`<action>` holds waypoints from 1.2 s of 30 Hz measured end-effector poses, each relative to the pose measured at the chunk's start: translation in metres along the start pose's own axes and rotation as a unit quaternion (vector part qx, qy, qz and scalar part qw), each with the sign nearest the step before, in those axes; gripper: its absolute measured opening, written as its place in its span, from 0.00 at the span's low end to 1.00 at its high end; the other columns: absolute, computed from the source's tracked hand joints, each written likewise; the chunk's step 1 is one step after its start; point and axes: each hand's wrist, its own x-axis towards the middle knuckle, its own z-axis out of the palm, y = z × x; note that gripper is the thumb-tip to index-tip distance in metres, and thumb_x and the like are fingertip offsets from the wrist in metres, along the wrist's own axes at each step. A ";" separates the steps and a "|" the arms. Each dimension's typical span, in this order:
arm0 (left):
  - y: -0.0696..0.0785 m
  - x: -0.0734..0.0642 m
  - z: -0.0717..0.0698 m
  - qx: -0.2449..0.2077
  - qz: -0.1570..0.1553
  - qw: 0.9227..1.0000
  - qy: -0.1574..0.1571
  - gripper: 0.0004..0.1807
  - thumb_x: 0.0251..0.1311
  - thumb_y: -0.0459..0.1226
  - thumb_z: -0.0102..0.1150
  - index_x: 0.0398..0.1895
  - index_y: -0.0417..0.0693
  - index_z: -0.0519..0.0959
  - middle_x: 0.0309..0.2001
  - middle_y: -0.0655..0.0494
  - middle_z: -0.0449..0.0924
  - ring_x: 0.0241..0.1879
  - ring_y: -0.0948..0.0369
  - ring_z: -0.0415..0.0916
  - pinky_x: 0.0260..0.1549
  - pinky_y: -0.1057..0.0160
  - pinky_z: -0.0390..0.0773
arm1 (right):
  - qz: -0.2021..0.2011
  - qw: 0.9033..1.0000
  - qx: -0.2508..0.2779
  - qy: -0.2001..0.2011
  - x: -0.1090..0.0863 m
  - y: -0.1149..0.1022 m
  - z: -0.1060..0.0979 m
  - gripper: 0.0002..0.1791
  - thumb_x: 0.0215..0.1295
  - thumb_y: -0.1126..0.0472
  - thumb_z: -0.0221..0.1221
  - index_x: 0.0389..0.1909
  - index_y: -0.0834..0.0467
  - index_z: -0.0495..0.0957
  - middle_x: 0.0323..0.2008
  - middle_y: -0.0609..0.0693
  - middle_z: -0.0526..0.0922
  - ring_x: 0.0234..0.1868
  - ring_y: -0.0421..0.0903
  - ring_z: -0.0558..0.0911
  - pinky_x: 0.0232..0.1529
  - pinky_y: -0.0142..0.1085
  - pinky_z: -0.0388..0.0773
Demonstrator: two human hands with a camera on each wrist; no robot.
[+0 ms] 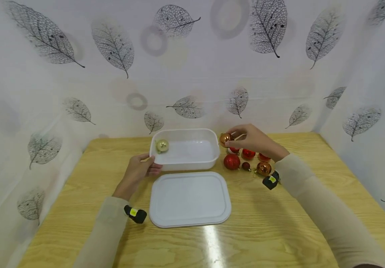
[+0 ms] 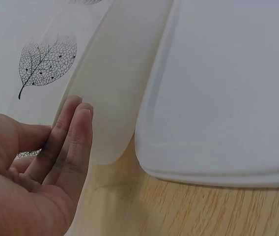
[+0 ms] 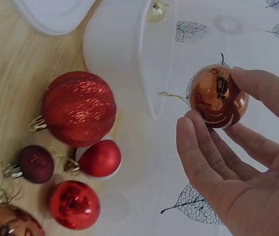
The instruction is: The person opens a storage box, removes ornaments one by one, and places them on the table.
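My right hand [image 1: 251, 141] pinches a shiny copper Christmas bauble [image 3: 215, 96] between thumb and fingers, just beyond the right end of a white plastic container [image 1: 185, 166]. A gold loop hangs off the bauble. My left hand [image 1: 138, 171] grips the container's front left corner; in the left wrist view its fingers [image 2: 78, 147] lie along the outer wall. Inside the container, at its left end, sits one pale gold bauble [image 1: 162, 145]. Below my right hand lie a large glittery red bauble [image 3: 80, 109], a small dark red one [image 3: 35, 163] and a second copper one [image 1: 264, 168].
A white lid [image 1: 190, 199] lies flat on the wooden table [image 1: 262, 230], in front of the container. More red baubles [image 1: 248, 153] are grouped right of the container, partly hidden by my right hand. A leaf-patterned curtain [image 1: 192, 82] rises behind the table and at both sides.
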 end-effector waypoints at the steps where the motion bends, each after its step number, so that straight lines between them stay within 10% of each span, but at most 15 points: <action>1: 0.000 0.000 0.000 0.002 -0.001 1.000 0.000 0.25 0.79 0.34 0.46 0.72 0.29 0.63 0.33 0.47 0.86 0.31 0.62 0.86 0.39 0.65 0.89 | -0.001 1.000 -0.002 -0.001 -0.004 0.002 -0.001 0.24 0.66 0.51 0.68 0.60 0.57 0.80 0.54 0.58 0.82 0.53 0.57 0.83 0.55 0.52 0.84; 36: -0.001 0.000 -0.001 -0.003 0.004 1.000 -0.007 0.26 0.79 0.34 0.47 0.73 0.30 0.62 0.33 0.48 0.87 0.31 0.62 0.86 0.41 0.63 0.89 | 0.030 0.999 0.019 -0.022 -0.085 0.066 0.024 0.23 0.64 0.56 0.70 0.56 0.62 0.81 0.46 0.54 0.84 0.45 0.48 0.83 0.43 0.32 0.85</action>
